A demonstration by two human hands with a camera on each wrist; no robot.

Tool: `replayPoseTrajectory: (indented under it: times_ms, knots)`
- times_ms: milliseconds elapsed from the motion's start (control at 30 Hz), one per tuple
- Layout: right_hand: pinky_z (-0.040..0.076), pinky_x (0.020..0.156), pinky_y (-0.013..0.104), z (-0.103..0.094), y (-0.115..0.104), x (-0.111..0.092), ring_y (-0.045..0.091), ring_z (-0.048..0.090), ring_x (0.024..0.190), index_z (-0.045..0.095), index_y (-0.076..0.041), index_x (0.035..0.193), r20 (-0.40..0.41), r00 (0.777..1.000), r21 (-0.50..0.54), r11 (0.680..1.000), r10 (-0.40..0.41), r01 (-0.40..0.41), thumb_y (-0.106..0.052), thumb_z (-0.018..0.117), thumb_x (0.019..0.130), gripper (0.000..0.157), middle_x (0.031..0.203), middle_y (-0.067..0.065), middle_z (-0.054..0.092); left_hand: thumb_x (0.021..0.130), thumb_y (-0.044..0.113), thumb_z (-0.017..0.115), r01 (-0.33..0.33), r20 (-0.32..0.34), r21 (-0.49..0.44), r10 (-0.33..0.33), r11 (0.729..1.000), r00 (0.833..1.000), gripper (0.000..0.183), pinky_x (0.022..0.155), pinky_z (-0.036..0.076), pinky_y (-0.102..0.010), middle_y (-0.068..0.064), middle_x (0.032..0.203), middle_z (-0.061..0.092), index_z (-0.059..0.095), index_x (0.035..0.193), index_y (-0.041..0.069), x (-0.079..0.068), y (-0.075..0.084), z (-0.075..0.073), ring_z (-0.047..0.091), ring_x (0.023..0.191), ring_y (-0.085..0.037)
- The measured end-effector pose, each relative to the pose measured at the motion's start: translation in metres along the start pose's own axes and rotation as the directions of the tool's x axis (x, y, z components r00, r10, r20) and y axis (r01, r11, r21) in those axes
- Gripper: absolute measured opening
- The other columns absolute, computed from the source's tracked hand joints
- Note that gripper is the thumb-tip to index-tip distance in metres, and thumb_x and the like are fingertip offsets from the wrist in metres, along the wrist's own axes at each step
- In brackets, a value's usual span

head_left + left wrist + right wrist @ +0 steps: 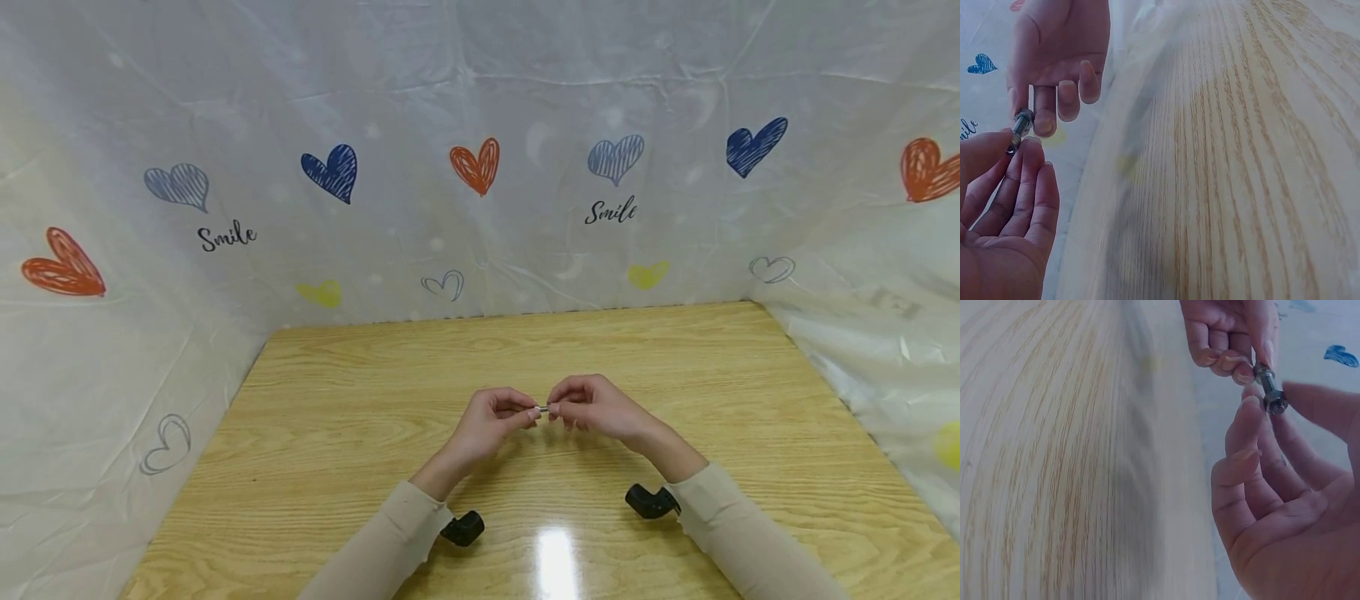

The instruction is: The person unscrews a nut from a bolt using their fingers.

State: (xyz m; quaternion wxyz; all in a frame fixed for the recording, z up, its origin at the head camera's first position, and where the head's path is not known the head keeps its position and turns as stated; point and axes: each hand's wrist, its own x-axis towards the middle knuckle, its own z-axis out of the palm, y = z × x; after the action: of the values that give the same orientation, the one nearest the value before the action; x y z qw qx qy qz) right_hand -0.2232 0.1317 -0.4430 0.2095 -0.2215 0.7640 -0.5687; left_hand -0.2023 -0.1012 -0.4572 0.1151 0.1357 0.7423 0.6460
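Note:
A small silvery bolt is held between both hands above the table. My left hand pinches its head end between thumb and fingertips. At the other end my right hand has thumb and fingers on a hex nut, where the bolt's tip shows through the nut's middle. Between the two grips a short stretch of threaded shank is visible in the left wrist view. The fingertips partly cover the bolt's head. In the right wrist view, the right hand's fingers bend loosely beneath the nut.
Under the hands lies a wood-grain table, with a bright reflection near its front. A white sheet printed with hearts and "Smile" hangs behind and along the sides. Black wrist camera mounts stick out from the beige sleeves.

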Motion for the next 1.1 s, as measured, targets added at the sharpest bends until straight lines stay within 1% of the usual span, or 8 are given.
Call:
replayPoseTrajectory:
  times_ms: [167,333,500,633,733,833,967,1100]
  knots:
    - [0.047,0.064,0.035,-0.0007,0.0013,0.0003,0.044,0.059,0.086,0.06,0.004,0.128,-0.007,1.0,0.011,1.0,0.013,-0.013,-0.023,0.064,0.103,0.037,0.112,0.019,0.064,0.097,0.009,0.072,-0.001,0.001,-0.004,0.001,1.0,1.0,0.014,0.091,0.059,-0.05,-0.009,0.103,0.074,0.074,0.108,0.0,0.0004,0.0003,0.0004,0.071,0.097,-0.037]
    - [0.049,0.062,0.031,-0.0016,0.0033,0.0016,0.042,0.064,0.085,0.068,0.005,0.12,-0.01,1.0,-0.009,1.0,0.028,-0.028,-0.025,0.058,0.107,0.034,0.101,0.02,0.072,0.097,0.009,0.072,-0.001,0.002,0.004,0.001,1.0,1.0,0.014,0.09,0.06,-0.049,-0.011,0.105,0.073,0.074,0.107,0.0,0.0004,0.0009,0.0011,0.073,0.094,-0.029]
    - [0.048,0.061,0.032,-0.0014,0.0027,-0.0011,0.045,0.062,0.084,0.068,0.001,0.117,-0.017,1.0,-0.008,1.0,0.008,-0.009,-0.02,0.062,0.105,0.025,0.1,0.022,0.071,0.097,0.01,0.072,0.002,-0.002,0.009,-0.002,1.0,1.0,0.015,0.089,0.06,-0.048,-0.011,0.104,0.074,0.073,0.108,-0.001,0.0,0.0004,0.0013,0.071,0.098,-0.04]
    - [0.047,0.061,0.034,-0.0012,0.0006,-0.0024,0.05,0.059,0.087,0.064,0.001,0.122,-0.021,1.0,0.006,1.0,0.007,-0.007,-0.021,0.067,0.102,0.03,0.107,0.021,0.066,0.098,0.01,0.071,-0.003,-0.001,0.004,0.003,1.0,1.0,0.016,0.089,0.06,-0.049,-0.013,0.104,0.073,0.073,0.109,-0.002,0.0001,0.0004,0.001,0.068,0.102,-0.047]
    - [0.048,0.062,0.034,-0.0013,0.0003,-0.0014,0.05,0.062,0.088,0.065,0.001,0.123,-0.023,1.0,-0.004,1.0,0.019,-0.02,-0.026,0.064,0.104,0.033,0.108,0.02,0.068,0.098,0.01,0.072,-0.006,0.001,0.006,0.006,1.0,1.0,0.016,0.089,0.06,-0.048,-0.012,0.104,0.073,0.073,0.109,-0.001,0.0005,0.0005,0.0012,0.069,0.101,-0.045]
    - [0.048,0.061,0.032,-0.0015,0.0011,-0.0003,0.046,0.064,0.085,0.069,0.001,0.118,-0.016,0.999,-0.022,0.999,0.027,-0.028,-0.03,0.059,0.107,0.035,0.102,0.019,0.072,0.098,0.01,0.071,-0.012,0.006,0.012,0.012,1.0,1.0,0.016,0.088,0.06,-0.047,-0.011,0.105,0.073,0.073,0.109,-0.001,0.0003,0.0005,0.0018,0.07,0.1,-0.042]
    - [0.047,0.06,0.03,-0.0019,0.0027,-0.0002,0.043,0.064,0.082,0.072,0.002,0.114,-0.003,1.0,-0.015,1.0,0.023,-0.023,-0.024,0.057,0.107,0.031,0.097,0.019,0.074,0.098,0.009,0.071,-0.007,0.005,0.014,0.007,1.0,1.0,0.014,0.089,0.06,-0.047,-0.009,0.105,0.073,0.074,0.108,0.0,-0.0002,0.0005,0.0024,0.07,0.099,-0.04]
    - [0.048,0.061,0.031,-0.0022,0.0036,-0.0007,0.044,0.063,0.084,0.069,0.001,0.116,-0.012,1.0,-0.009,1.0,-0.002,0.002,-0.019,0.063,0.104,0.025,0.103,0.025,0.071,0.098,0.009,0.071,-0.007,0.003,0.014,0.007,1.0,1.0,0.014,0.088,0.06,-0.048,-0.009,0.104,0.073,0.073,0.108,0.0,-0.0003,0.0004,0.0024,0.07,0.1,-0.042]
